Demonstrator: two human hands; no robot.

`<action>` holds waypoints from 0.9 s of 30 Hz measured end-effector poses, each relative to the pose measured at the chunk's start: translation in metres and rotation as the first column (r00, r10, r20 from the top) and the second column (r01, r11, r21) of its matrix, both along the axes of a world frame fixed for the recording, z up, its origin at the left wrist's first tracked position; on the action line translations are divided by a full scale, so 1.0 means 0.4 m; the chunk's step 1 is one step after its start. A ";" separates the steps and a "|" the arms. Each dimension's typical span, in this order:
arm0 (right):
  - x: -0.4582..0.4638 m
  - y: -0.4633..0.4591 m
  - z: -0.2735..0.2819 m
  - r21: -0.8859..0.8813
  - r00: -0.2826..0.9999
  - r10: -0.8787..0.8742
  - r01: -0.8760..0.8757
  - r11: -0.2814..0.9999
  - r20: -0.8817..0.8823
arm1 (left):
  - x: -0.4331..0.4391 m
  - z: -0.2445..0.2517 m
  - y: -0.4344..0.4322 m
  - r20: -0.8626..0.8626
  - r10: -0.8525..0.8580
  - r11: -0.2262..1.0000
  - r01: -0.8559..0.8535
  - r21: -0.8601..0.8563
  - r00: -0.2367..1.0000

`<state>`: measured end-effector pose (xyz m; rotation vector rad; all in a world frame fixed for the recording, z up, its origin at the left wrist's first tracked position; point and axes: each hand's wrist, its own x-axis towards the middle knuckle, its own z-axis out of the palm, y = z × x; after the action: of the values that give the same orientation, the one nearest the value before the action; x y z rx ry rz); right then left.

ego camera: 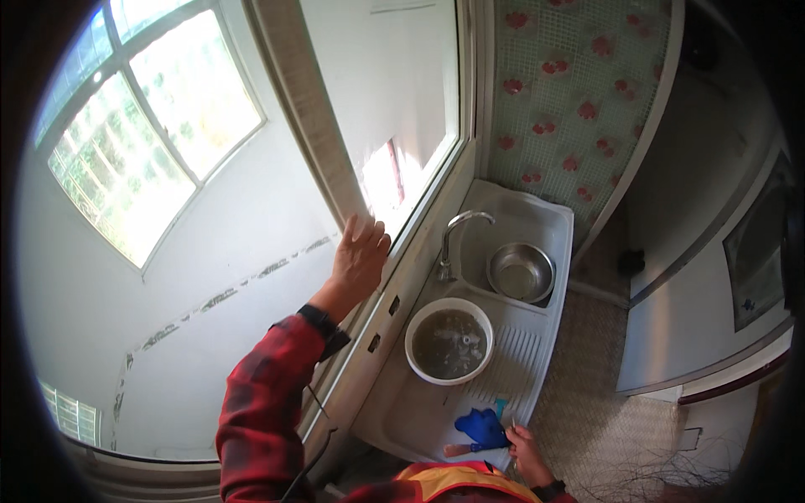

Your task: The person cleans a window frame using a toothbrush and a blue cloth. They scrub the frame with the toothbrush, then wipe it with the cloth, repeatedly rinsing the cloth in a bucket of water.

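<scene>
My left hand point(360, 261) straddles the lower end of the window sash frame point(314, 113), its fingers curled over it. The palm side is hidden. Low in the view, my right hand point(527, 449) pinches a small thin object point(514, 426) that is too small to make out. Against those fingertips lies a crumpled blue cloth point(480, 427) on the near end of the sink's drainboard point(409, 421). A teal-handled tool point(501, 405) sticks out behind the cloth, and a reddish handle-like piece point(457, 450) lies at its left.
A white bucket point(410, 349) of murky water stands on the ribbed drainboard. Beyond it, a steel bowl point(492, 276) sits in the basin under a curved chrome faucet point(448, 236). A flower-patterned panel point(566, 100) rises behind. The window track point(371, 352) runs along the left.
</scene>
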<state>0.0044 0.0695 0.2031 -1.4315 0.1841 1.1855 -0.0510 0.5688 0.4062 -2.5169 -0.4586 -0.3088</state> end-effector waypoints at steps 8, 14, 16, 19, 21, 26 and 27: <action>-0.038 -0.120 -0.088 -0.135 0.973 -0.228 0.231 0.964 0.040 | 0.097 0.001 0.143 -0.297 0.184 0.972 -0.128 0.199 0.937; -0.021 -0.107 -0.121 -0.113 0.980 -0.192 0.197 0.974 0.046 | 0.092 -0.011 0.124 -0.231 0.223 0.960 -0.172 0.221 0.947; -0.015 -0.095 -0.117 -0.106 0.983 -0.174 0.179 0.978 0.055 | 0.058 -0.002 0.095 -0.250 0.210 0.958 -0.148 0.246 0.945; -0.008 -0.077 -0.107 -0.087 0.989 -0.136 0.140 0.986 0.059 | -0.022 0.015 0.043 -0.239 0.200 0.970 -0.158 0.184 0.950; -0.007 -0.070 -0.102 -0.070 0.991 -0.120 0.124 0.990 0.063 | -0.084 0.017 0.010 -0.231 0.191 0.978 -0.164 0.129 0.954; -0.010 -0.072 -0.089 -0.044 0.994 -0.095 0.098 0.994 0.058 | -0.266 -0.010 -0.072 -0.103 0.151 0.982 -0.138 0.127 0.983; -0.011 -0.075 -0.081 -0.038 0.994 -0.088 0.090 0.995 0.058 | -0.304 -0.010 -0.093 -0.133 0.191 0.979 -0.178 0.103 0.972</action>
<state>0.0000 0.0396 0.1708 -1.4757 0.2314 1.0729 -0.1727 0.5316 0.4023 -2.3675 -0.6031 -0.0754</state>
